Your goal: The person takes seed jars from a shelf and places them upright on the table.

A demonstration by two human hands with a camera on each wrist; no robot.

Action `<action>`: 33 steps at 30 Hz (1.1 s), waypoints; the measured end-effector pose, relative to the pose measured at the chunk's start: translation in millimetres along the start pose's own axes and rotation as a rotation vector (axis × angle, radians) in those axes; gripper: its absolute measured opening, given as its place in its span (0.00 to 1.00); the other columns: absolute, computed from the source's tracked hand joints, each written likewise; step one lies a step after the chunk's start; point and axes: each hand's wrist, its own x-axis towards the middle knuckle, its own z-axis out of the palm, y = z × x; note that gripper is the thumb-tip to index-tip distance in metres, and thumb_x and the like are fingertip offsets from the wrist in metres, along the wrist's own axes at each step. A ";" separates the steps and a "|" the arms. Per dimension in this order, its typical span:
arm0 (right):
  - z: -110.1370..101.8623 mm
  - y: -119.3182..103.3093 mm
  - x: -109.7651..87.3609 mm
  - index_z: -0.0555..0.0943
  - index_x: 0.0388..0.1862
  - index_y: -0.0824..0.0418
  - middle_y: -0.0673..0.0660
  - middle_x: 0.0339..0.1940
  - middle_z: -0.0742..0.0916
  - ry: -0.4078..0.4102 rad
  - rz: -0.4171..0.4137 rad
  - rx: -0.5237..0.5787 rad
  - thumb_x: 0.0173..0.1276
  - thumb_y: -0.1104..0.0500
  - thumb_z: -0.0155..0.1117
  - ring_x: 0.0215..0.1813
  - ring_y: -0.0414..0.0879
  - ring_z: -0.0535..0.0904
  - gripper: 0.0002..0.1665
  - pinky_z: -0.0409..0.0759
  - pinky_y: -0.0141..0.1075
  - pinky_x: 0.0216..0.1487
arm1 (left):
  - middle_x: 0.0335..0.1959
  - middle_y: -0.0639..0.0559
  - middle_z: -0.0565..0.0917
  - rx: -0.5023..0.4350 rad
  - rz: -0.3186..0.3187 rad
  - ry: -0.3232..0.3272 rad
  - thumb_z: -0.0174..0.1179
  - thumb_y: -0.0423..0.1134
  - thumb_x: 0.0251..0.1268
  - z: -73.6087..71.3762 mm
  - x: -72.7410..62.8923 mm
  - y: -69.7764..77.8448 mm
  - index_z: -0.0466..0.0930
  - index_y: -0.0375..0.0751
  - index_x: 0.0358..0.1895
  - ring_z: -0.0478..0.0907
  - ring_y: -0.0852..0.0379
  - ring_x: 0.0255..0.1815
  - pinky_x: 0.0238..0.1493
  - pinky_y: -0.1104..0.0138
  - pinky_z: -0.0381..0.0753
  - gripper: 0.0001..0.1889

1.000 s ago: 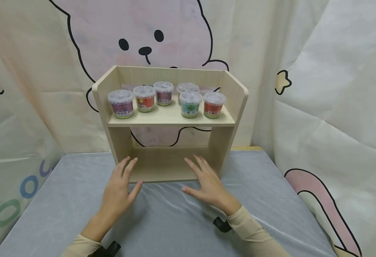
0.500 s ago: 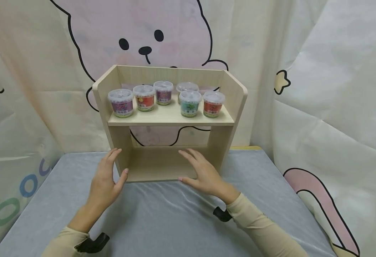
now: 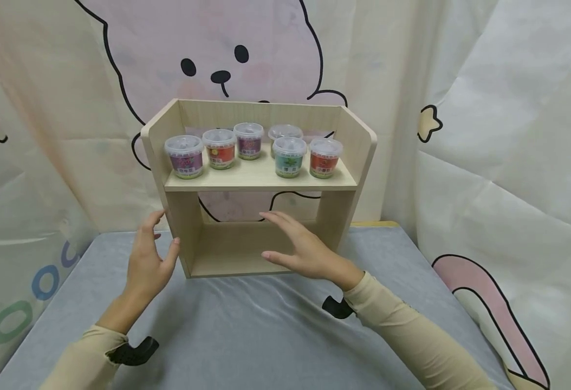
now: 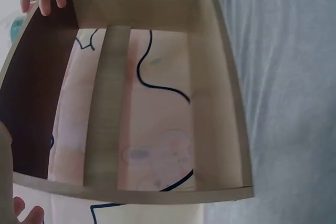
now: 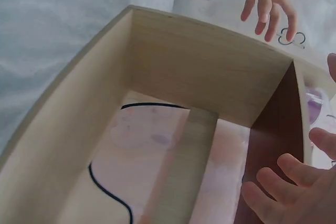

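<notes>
A small two-tier wooden shelf stands on the table, its lower compartment bare. On its upper board are several lidded plastic cups: a purple-labelled cup at left, a red-labelled cup, another purple one behind, a teal-labelled cup, a partly hidden cup and a red-labelled cup at right. My left hand is beside the shelf's left side panel, fingertips right at its outer edge, fingers loosely bent. My right hand, fingers extended and thumb apart, hovers before the lower compartment. Neither hand holds anything.
A blue-grey cloth covers the table. Behind the shelf hangs a pale curtain with a cartoon bear on it; more printed sheeting closes in the right side. Black wrist straps show at both sleeves.
My left hand has moved left and up, from in front of the compartment to the outside of the left panel. My right hand has shifted slightly left and up. Shelf and cups have stayed put.
</notes>
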 end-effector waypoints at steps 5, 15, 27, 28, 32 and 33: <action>-13.7 -15.3 13.3 0.58 0.81 0.50 0.51 0.79 0.67 -0.007 -0.060 0.026 0.71 0.48 0.67 0.80 0.47 0.63 0.45 0.65 0.50 0.78 | 0.71 0.37 0.68 -0.070 -0.087 0.001 0.60 0.25 0.63 -5.7 17.0 -1.6 0.57 0.42 0.77 0.69 0.38 0.69 0.57 0.85 0.64 0.39; -34.4 -46.2 64.7 0.56 0.82 0.56 0.61 0.80 0.66 -0.011 -0.075 0.284 0.73 0.59 0.62 0.77 0.58 0.68 0.42 0.72 0.47 0.74 | 0.76 0.30 0.59 -0.303 -0.204 -0.216 0.61 0.24 0.65 -7.0 48.8 -13.2 0.37 0.54 0.82 0.64 0.28 0.72 0.59 0.30 0.71 0.52; -39.0 -65.0 133.0 0.54 0.83 0.46 0.58 0.80 0.67 -0.037 0.077 0.468 0.77 0.50 0.56 0.81 0.52 0.63 0.39 0.66 0.53 0.77 | 0.75 0.26 0.62 -0.273 -0.181 -0.334 0.61 0.26 0.66 -5.0 68.7 -27.4 0.35 0.59 0.83 0.67 0.17 0.67 0.52 0.34 0.77 0.52; -37.9 -66.0 137.0 0.54 0.83 0.45 0.58 0.80 0.67 -0.042 0.088 0.464 0.77 0.49 0.56 0.81 0.51 0.62 0.40 0.66 0.53 0.77 | 0.75 0.25 0.63 -0.254 -0.181 -0.334 0.61 0.27 0.67 -5.2 68.8 -27.4 0.35 0.61 0.83 0.69 0.18 0.66 0.51 0.34 0.78 0.52; -32.1 -68.5 148.5 0.52 0.83 0.43 0.58 0.81 0.66 -0.073 0.153 0.480 0.77 0.46 0.56 0.82 0.48 0.61 0.42 0.66 0.53 0.77 | 0.77 0.28 0.60 -0.189 -0.175 -0.366 0.60 0.33 0.70 -6.9 67.5 -29.5 0.33 0.67 0.83 0.71 0.18 0.63 0.48 0.34 0.79 0.51; -30.5 -68.5 151.0 0.52 0.83 0.43 0.58 0.81 0.66 -0.082 0.170 0.489 0.77 0.45 0.56 0.82 0.48 0.61 0.42 0.66 0.53 0.77 | 0.78 0.28 0.60 -0.175 -0.176 -0.377 0.59 0.33 0.71 -7.5 67.0 -30.3 0.32 0.68 0.82 0.72 0.18 0.63 0.47 0.34 0.80 0.51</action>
